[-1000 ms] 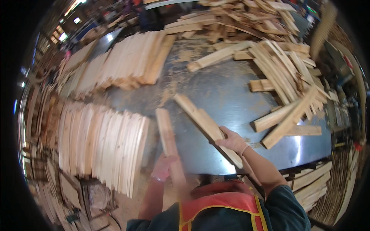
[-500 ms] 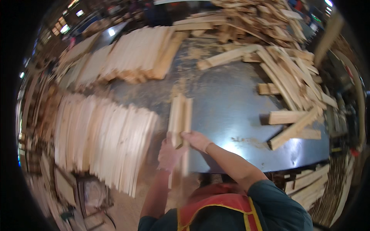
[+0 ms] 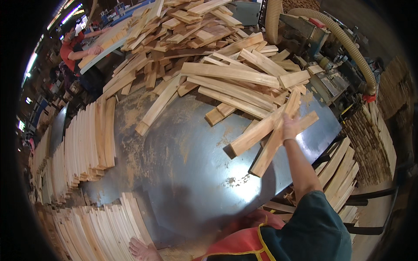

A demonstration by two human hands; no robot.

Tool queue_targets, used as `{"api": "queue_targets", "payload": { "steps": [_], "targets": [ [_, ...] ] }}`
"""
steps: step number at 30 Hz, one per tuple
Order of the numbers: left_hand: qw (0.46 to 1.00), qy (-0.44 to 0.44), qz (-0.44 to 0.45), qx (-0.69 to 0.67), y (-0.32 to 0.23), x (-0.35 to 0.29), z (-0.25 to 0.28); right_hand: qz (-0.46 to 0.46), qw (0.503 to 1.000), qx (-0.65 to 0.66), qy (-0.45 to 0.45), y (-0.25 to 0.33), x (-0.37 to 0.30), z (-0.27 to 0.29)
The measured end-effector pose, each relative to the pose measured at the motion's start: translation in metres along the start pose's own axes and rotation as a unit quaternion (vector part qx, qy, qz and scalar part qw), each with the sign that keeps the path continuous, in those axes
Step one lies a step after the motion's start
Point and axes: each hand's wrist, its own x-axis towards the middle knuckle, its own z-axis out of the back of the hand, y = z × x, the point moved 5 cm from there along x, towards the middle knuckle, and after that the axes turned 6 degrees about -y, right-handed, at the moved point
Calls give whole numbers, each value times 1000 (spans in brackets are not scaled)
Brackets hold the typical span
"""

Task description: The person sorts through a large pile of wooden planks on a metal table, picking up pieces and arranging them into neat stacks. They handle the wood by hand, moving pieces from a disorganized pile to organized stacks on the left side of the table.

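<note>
My left hand (image 3: 143, 249) is open, its fingers apart, lying at the right end of a row of upright, pale wooden planks (image 3: 102, 224) at the near left. Far to the right, my right hand (image 3: 291, 127) is closed around a wooden plank (image 3: 266, 156) that lies slanting on the metal table. Its fingertips are partly hidden. Another plank (image 3: 252, 135) crosses beside it, and a shorter one (image 3: 308, 122) sticks out to the right of the hand. These belong to the edge of a loose, jumbled pile of planks (image 3: 230, 76).
The metal table (image 3: 191, 174) carries patches of sawdust. A second row of planks (image 3: 89, 139) stands at the left. Behind the pile are a ribbed hose (image 3: 348, 39) and machinery. A co-worker (image 3: 76, 52) handles boards at the far left. Stacked wood (image 3: 370, 148) stands at the right.
My hands were together on planks at the middle. The right has moved to the pile at right; the left rests on the near row. The view has swung to the right.
</note>
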Motion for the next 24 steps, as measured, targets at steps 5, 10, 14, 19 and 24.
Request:
{"api": "queue_targets", "payload": {
  "steps": [5, 10, 14, 19, 24],
  "targets": [
    [993, -7, -112, -38, -74, 4, 2, -213, 953, -214, -14, 11, 21, -20],
    [956, -10, -264, -130, -199, -32, 26, -18, 926, -372, -64, 3, -10, -70],
    [930, 10, -334, -154, -209, -48, 23, -105, 980, -170, 12, -13, -52, -33],
    [898, 83, -352, -249, -197, -70, 61, -200, 932, 251, 167, 39, -204, 14],
    [849, 156, -423, -275, -229, -93, 116, -390, 821, 265, 323, 74, -416, -10]
  ]
}}
